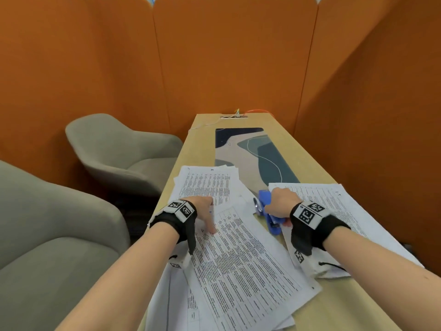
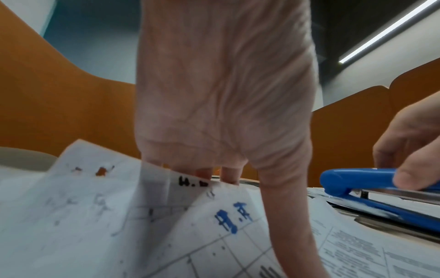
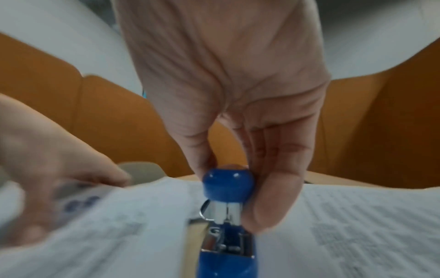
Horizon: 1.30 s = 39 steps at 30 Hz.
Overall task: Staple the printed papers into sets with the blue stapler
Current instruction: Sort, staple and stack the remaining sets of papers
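The blue stapler (image 1: 265, 198) lies on the table between two spreads of printed papers. My right hand (image 1: 274, 209) grips it from above; in the right wrist view the thumb (image 3: 269, 203) and a finger clamp the stapler's (image 3: 227, 186) blue head. My left hand (image 1: 210, 218) holds the top corner of the centre set of papers (image 1: 238, 259): its fingers (image 2: 204, 173) tuck behind the lifted edge and the thumb lies across the page. The stapler (image 2: 357, 180) sits just right of that corner. Other sheets lie at far left (image 1: 207, 182) and under my right wrist (image 1: 338, 206).
The narrow wooden table (image 1: 334, 306) carries a patterned desk mat (image 1: 250, 151) beyond the papers and a socket plate with cables (image 1: 235, 116) at its far end. Two grey armchairs (image 1: 119, 151) stand on the left. Orange partitions (image 1: 238, 56) enclose the booth.
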Motion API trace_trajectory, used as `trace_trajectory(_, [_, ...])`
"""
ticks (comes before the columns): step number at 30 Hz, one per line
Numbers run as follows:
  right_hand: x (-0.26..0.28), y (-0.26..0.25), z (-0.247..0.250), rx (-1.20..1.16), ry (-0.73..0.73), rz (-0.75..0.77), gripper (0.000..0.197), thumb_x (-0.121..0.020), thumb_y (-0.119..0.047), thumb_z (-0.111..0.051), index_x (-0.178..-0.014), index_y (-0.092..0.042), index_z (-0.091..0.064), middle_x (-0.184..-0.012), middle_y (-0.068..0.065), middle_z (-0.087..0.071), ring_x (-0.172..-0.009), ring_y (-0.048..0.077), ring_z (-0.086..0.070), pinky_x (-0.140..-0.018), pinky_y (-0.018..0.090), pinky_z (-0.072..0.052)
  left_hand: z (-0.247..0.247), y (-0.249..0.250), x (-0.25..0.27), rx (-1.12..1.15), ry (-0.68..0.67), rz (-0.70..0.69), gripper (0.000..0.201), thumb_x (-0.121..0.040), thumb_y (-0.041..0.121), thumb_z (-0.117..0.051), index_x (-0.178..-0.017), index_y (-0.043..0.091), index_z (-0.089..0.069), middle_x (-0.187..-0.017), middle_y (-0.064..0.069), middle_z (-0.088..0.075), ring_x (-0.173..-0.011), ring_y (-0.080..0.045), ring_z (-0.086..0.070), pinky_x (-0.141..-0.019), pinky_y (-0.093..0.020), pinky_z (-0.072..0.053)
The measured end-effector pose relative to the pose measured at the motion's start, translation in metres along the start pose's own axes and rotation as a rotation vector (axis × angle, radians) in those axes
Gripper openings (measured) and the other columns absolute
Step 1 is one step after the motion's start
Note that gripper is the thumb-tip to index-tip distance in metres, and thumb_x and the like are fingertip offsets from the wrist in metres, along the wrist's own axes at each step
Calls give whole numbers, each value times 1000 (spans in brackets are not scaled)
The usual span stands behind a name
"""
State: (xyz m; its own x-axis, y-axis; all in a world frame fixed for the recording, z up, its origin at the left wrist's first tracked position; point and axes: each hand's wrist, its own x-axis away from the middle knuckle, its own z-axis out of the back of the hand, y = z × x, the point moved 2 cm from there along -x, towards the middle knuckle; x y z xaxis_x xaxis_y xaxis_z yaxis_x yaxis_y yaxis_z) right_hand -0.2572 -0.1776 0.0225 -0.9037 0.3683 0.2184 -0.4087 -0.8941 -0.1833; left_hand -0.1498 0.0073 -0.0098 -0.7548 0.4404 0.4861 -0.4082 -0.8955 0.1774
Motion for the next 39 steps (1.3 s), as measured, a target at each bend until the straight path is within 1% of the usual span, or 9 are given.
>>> trace_trajectory(5, [-15,9,-1,87,1,-56,21,-91,-19,-54,-73,-9,-49,-72,4,-55,-75,24,-55,-50,22,-38,-1,1,3,3,129,-46,72,-80,19,-74,-142,13,-39,-143,-4,-44,-131,-27,-43,-108,-41,-38])
trace_trajectory(10, [-16,2,-2,-183,120,94,72,-87,-58,-53,-140,-13,-36,-139,11,-45,-124,28,-48,-102,43,-40,29,-5,24,97,369,-154,36,-87,19,-57,-123,25,-56,-128,-1,-58,-121,-25,-51,-103,-40,-39])
trace_trajectory(14, [-6,-12,2,-823,-27,213,38,-87,-19,-61,-123,-16,-49,-123,7,-61,-102,21,-63,-84,33,-52,65,6,60,272,512,-332,21,-91,10,-55,-107,23,-61,-106,-1,-65,-101,-24,-60,-83,-31,-46])
trace_trajectory(17, [-7,-18,7,-1117,10,187,29,-87,-3,-57,-116,-5,-61,-113,16,-68,-99,30,-67,-87,44,-55,80,13,72,228,789,-357,20,-90,9,-53,-90,27,-60,-99,3,-67,-103,-24,-56,-100,-38,-32])
trace_trajectory(22, [-10,-10,22,-1482,-8,179,37,-91,4,-55,-127,-2,-56,-121,16,-65,-108,35,-63,-89,46,-52,80,-14,80,268,1358,-23,75,-82,35,-64,-146,23,-26,-153,-8,-21,-144,-28,-16,-112,-53,9])
trace_trajectory(25, [-7,-6,32,-1633,-81,246,39,-94,0,-53,-132,-10,-53,-126,10,-63,-108,30,-64,-79,40,-55,72,-37,75,880,1067,-54,100,-83,50,-65,-152,18,0,-158,-14,-8,-144,-32,-17,-117,-52,-16])
trace_trajectory(28, [-8,-12,43,-1704,-45,264,41,-91,0,-56,-129,-14,-54,-126,8,-63,-104,27,-65,-74,38,-55,67,-37,74,1181,827,-235,74,-88,38,-65,-144,10,-26,-144,-7,-43,-124,-21,-47,-101,-35,-39])
trace_trajectory(33, [-2,-34,60,-1792,105,300,29,-86,7,-59,-106,-14,-63,-118,10,-67,-103,27,-65,-92,44,-52,64,-24,82,1156,1091,-320,18,-96,21,-55,-111,22,-46,-109,6,-58,-101,-12,-58,-82,-27,-49])
trace_trajectory(39, [2,-51,56,-1702,180,360,34,-84,1,-65,-115,-11,-63,-105,6,-72,-95,23,-69,-79,35,-56,39,-11,79,1125,1177,-319,20,-97,19,-49,-112,25,-38,-110,6,-58,-103,-14,-59,-89,-38,-52])
